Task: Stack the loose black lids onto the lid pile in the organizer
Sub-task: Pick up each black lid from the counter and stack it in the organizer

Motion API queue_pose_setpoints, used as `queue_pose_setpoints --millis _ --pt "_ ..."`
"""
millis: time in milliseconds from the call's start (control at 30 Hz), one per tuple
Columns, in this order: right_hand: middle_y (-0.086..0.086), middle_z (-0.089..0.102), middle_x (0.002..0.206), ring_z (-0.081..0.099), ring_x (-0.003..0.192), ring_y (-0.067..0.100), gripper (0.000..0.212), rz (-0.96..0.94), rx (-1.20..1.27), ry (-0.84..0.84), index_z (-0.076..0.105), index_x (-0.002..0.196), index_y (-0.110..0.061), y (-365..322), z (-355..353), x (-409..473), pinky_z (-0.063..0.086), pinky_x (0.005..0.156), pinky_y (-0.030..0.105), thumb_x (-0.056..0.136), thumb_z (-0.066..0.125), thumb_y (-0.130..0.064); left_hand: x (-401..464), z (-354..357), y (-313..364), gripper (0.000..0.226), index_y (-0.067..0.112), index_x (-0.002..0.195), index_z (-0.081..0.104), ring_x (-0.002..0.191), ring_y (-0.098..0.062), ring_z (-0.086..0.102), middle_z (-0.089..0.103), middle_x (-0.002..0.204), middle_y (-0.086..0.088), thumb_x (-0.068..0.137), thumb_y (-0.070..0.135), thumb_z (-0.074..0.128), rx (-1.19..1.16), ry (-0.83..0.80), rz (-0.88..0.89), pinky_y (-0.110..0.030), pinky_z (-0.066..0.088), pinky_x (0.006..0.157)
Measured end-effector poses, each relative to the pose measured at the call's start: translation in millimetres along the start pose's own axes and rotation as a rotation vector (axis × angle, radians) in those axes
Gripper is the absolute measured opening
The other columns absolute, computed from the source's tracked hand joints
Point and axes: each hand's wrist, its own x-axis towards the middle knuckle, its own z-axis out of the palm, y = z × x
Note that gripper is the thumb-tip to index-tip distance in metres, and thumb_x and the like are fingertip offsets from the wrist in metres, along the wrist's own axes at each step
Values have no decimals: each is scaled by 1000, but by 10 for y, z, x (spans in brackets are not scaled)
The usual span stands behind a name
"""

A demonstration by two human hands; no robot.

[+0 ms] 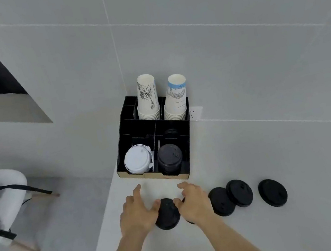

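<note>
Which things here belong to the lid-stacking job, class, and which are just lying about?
Belong: left hand and right hand at a loose black lid; three more lids; black lid pile; organizer.

Lying about: white lids; paper cups; chair.

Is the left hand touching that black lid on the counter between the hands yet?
Touching. In the head view the left hand's thumb tip presses against the upper left rim of the black lid, with no gap showing between them.
</note>
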Motion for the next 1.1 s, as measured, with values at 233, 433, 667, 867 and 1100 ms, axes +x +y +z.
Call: queue_pose_setpoints --millis 233,433,667,867,1100 --pt "6 66 124 61 114 25 62 107 89 -173 44 141 -21 -18 261 39 52 96 40 84 66 -29 59 146 -96 64 23 139 43 100 -19 58 62 117 1 85 53 58 -132 -147 -126 -30 44 83" --pt "7 62 127 62 113 28 54 105 66 -165 50 136 -22 -72 288 67 54 93 40 83 65 -25 18 182 -39 37 22 117 61 102 -16 66 73 111 7 83 37 66 -244 -209 -110 -28 49 83" --pt "1 67 111 66 94 21 37 57 202 81 65 115 -27 -126 92 161 56 80 33 78 64 -25 88 -33 172 23 29 103 66 86 -11 67 69 98 10 81 27 71 -425 -73 -30 -31 53 83" --pt "-1 67 106 66 91 16 32 -17 350 264 65 113 -26 -283 -309 364 56 83 34 82 66 -17 311 -366 568 31 31 108 70 85 -3 66 70 102 11 81 16 68 -552 11 85 -31 54 88" --pt "3 69 121 65 108 19 44 -47 451 310 63 126 -14 -405 -540 640 56 94 35 83 61 -5 664 -465 838 43 26 123 64 91 0 63 68 113 7 84 11 67 -581 33 169 -20 48 80"
